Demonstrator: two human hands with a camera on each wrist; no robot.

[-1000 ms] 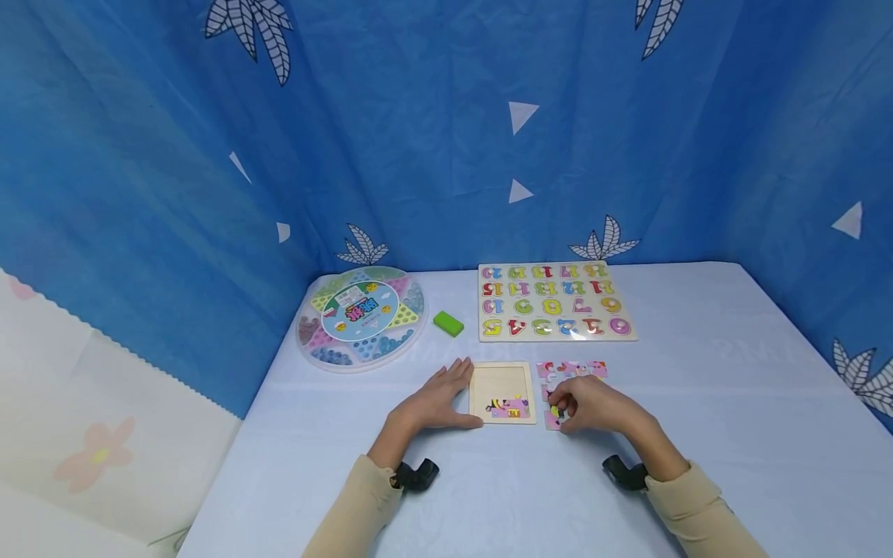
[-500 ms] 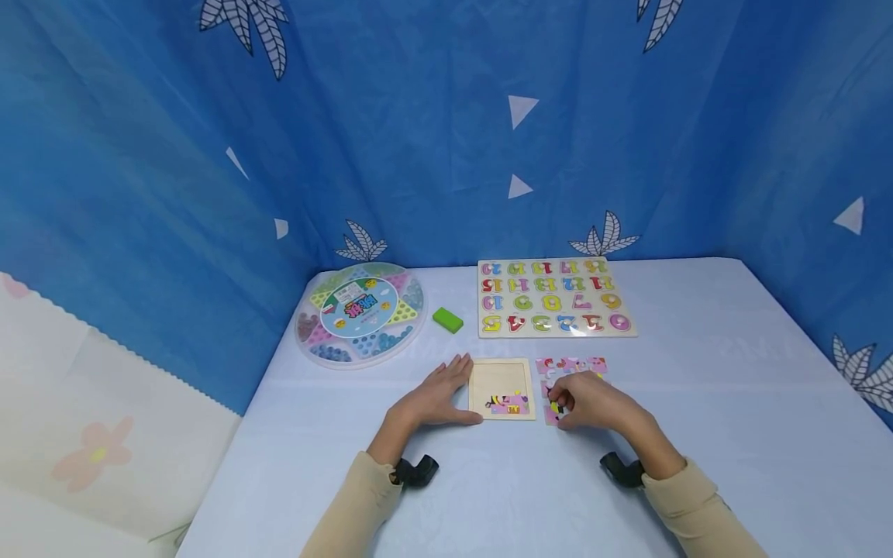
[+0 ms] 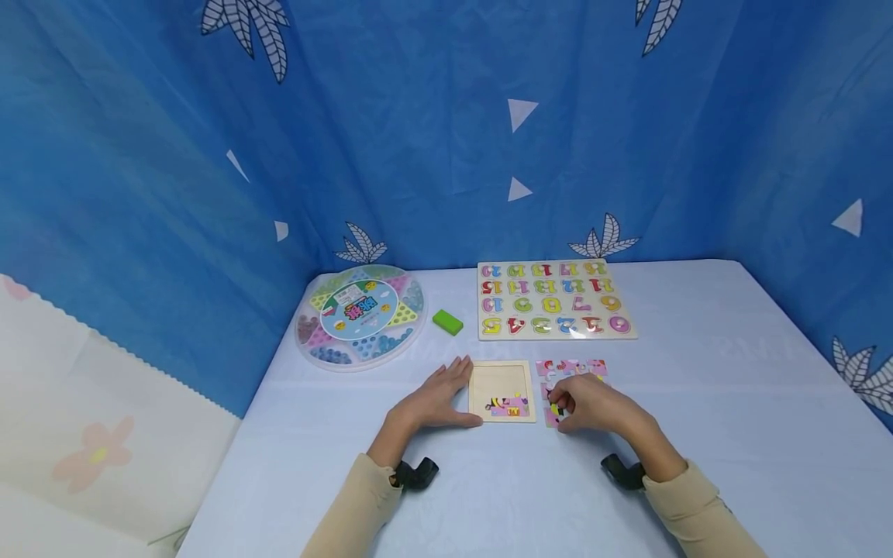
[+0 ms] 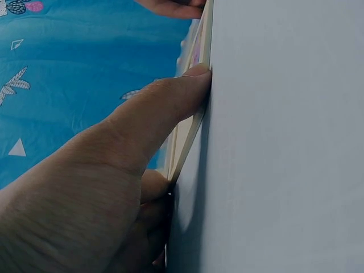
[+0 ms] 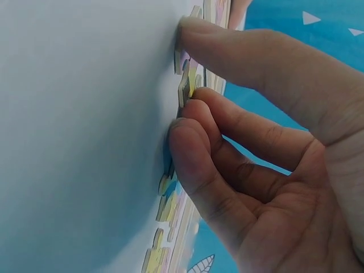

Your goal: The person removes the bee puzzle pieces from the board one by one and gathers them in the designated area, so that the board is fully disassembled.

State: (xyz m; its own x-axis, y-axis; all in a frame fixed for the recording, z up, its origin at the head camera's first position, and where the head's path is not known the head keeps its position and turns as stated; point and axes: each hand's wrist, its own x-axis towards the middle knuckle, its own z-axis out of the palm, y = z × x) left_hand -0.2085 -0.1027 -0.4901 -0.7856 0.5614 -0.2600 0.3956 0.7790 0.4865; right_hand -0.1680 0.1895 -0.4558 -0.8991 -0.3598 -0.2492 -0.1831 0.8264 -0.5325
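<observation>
On the table lies a square wooden puzzle tray (image 3: pixel 499 380), a few fitted pieces in its near right part. My left hand (image 3: pixel 436 399) rests along the tray's left side, fingers stretched toward the far corner. Its thumb (image 4: pixel 196 79) lies on the near edge. Right of the tray, my right hand (image 3: pixel 598 403) bends over loose pink picture pieces, its thumb and fingertips pinching a puzzle piece (image 3: pixel 551 418) low at the tabletop. In the right wrist view the thumb (image 5: pixel 207 41) is at one end of the piece and the index fingertip near the other. The hand hides some pieces.
Behind the pieces lies a number board (image 3: pixel 558 302) with colourful numerals. A green block (image 3: pixel 448 322) sits to its left, beside a round clear-lidded game box (image 3: pixel 360 314). Blue patterned cloth (image 3: pixel 446 155) hangs behind the table. Other loose puzzle pieces (image 3: pixel 570 367) lie beyond the right hand.
</observation>
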